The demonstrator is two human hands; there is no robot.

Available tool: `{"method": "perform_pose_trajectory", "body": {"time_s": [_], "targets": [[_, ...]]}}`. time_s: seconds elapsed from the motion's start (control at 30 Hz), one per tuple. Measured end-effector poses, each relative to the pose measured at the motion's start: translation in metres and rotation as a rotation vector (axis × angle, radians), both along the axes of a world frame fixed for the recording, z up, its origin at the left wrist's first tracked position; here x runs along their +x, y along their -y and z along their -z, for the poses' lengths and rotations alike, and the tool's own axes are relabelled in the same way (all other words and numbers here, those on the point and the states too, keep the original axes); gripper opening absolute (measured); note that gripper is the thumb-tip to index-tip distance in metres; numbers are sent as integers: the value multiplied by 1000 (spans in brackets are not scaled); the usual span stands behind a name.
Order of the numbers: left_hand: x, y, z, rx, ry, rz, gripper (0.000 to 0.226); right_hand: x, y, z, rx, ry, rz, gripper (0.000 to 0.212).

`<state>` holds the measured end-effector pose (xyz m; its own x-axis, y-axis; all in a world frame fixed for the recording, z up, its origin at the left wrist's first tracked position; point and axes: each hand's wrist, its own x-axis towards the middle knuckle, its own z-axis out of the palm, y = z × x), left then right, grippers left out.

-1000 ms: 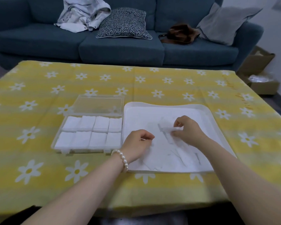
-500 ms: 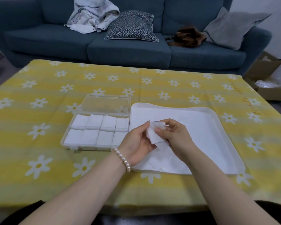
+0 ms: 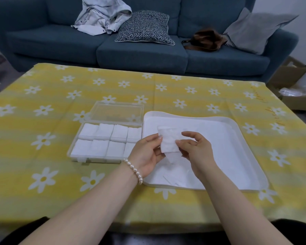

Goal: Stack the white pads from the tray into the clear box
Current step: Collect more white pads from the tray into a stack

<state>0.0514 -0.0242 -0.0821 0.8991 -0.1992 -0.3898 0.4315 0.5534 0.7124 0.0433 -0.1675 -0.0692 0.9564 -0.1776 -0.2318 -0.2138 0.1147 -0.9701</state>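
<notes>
A white pad (image 3: 168, 140) is held above the near-left part of the tray (image 3: 237, 124), pinched between the left hand (image 3: 147, 152) and right hand (image 3: 194, 147). A second strip appears to hang beneath it and could drop during the move. The clear box (image 3: 74, 149), just left of the tray on the worktop (image 3: 42, 174), looks full in every compartment, so a pad laid off-centre may slide off.
</notes>
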Motion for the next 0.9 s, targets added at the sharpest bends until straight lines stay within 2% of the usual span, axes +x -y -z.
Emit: {"method": "perform_pose_trajectory", "body": {"time_s": [0.1,0.2,0.43,0.5,0.6,0.73,0.83,0.9], "targets": [[1,1,0,-1,5,-10,17,-3,2,0,64,-13,-32,27],[1,0,1,-44,4,-26,18,-9,2,0,18,-12,-115,33],[1,1,-1,-72,-4,-39,13,-18,5,0,-96,-28,-215,21],[1,1,0,-59,-1,-49,16,-18,9,1,-114,-38,-202,14],[3,-1,1,-50,-23,-88,20,-18,19,5,-92,-56,-48,7],[4,-1,2,-45,-31,-93,23,-18,31,5,108,-103,156,3],[1,3,1,-45,-30,-70,26,-23,21,0,433,-196,173,11],[-1,5,0,-85,-50,-61,26,-28,7,-1,468,-252,123,12]]}}
